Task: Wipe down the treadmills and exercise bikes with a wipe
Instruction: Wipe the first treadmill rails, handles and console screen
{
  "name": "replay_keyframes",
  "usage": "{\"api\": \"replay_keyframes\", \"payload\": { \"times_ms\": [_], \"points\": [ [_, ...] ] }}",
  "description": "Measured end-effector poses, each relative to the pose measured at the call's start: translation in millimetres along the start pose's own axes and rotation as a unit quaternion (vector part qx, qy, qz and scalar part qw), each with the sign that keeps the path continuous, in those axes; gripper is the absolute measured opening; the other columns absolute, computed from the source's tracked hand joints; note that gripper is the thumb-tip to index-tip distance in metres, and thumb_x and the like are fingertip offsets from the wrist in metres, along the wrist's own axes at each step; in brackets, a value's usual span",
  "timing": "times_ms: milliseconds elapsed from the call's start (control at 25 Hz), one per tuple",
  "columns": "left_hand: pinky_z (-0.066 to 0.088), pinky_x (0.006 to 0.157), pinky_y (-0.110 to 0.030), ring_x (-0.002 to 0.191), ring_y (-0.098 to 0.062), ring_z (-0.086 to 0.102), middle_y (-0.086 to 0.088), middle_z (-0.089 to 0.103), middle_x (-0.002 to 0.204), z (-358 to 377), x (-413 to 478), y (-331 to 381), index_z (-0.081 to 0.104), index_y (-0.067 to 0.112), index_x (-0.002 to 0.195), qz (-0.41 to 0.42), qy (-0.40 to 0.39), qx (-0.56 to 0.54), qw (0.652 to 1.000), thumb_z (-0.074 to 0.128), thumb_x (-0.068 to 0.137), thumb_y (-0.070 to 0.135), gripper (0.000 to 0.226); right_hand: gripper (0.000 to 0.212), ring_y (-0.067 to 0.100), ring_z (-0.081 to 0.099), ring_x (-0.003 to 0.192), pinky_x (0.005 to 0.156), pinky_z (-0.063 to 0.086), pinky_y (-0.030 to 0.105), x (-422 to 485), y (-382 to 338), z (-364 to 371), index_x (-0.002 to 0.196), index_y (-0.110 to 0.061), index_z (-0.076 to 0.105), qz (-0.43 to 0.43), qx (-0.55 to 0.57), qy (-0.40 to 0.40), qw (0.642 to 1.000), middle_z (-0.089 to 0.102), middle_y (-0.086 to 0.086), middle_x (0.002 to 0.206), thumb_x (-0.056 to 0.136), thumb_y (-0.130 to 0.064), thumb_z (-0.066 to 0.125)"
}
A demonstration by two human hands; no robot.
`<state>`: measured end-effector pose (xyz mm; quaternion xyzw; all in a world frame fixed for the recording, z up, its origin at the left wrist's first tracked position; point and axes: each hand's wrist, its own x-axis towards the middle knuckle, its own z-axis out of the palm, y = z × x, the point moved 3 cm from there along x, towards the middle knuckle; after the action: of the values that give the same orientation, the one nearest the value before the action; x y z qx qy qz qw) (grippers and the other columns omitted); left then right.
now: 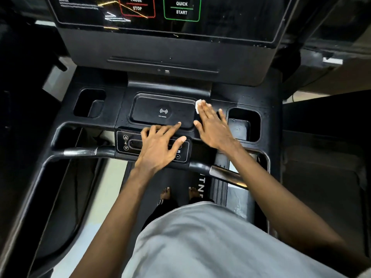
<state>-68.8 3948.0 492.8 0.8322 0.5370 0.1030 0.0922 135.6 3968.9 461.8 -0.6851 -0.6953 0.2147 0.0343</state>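
White wipe [198, 106] lies pressed under the flat fingers of the right hand [212, 125] at the right rim of the charging pad [162, 112], whose length runs leftward, while the left hand [160, 145] rests spread-fingered on the button panel [128, 142].

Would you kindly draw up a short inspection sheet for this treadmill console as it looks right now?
Surface: black treadmill console with a wireless charging pad in the middle; looks dull and lightly speckled.
Job's things: white wipe at the pad's right edge, under the fingertips of the right hand.
Clutter: nothing seen; left cup holder looks empty, right cup holder shows droplets.
Hands: left hand rests spread on the button panel; right hand presses the wipe flat with straight fingers.
Cables: nothing seen on the console.
Surroundings: screen above shows PAUSE/STOP and QUICK START; handlebar and belt below, with bare feet on the belt.
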Motion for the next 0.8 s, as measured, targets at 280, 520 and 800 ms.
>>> {"api": "replay_keyframes", "payload": {
  "times_ms": [280, 520, 800],
  "points": [
    [0.031, 0.099, -0.044, 0.115, -0.022, 0.057, 0.005, 0.069, 0.127, 7.3, 5.9, 16.5, 0.068, 0.024, 0.128, -0.057, 0.051, 0.009, 0.997, 0.037, 0.100, 0.044, 0.046, 0.064, 0.011, -0.007, 0.152, 0.123, -0.007, 0.043, -70.8, 5.4, 17.9, 0.159, -0.020, -0.002, 0.019, -0.008, 0.003, 1.000, -0.006, -0.005, 0.166, 0.106, -0.047, 0.021],
    [0.028, 0.100, -0.040, 0.117, -0.019, 0.056, 0.008, 0.070, 0.123, 6.8, 4.2, 13.8, 0.073, 0.026, 0.120, -0.028, 0.071, -0.002, 0.997, 0.040, 0.103, 0.042, 0.040, 0.067, 0.018, -0.007, 0.153, 0.122, -0.009, 0.047, -0.7, 16.1, 0.0, 0.159, -0.013, -0.005, 0.094, 0.002, 0.019, 0.995, -0.008, 0.002, 0.166, 0.106, -0.048, 0.018],
    [0.023, 0.104, -0.038, 0.124, -0.015, 0.050, 0.009, 0.064, 0.131, 5.1, -1.0, 6.0, 0.062, 0.027, 0.134, 0.016, 0.026, -0.022, 0.999, 0.036, 0.104, 0.052, 0.048, 0.069, 0.022, -0.002, 0.154, 0.123, -0.005, 0.046, -35.8, 23.1, 4.9, 0.159, -0.010, 0.000, 0.126, -0.020, 0.026, 0.992, -0.003, 0.006, 0.166, 0.105, -0.052, 0.014]
  ]
}}
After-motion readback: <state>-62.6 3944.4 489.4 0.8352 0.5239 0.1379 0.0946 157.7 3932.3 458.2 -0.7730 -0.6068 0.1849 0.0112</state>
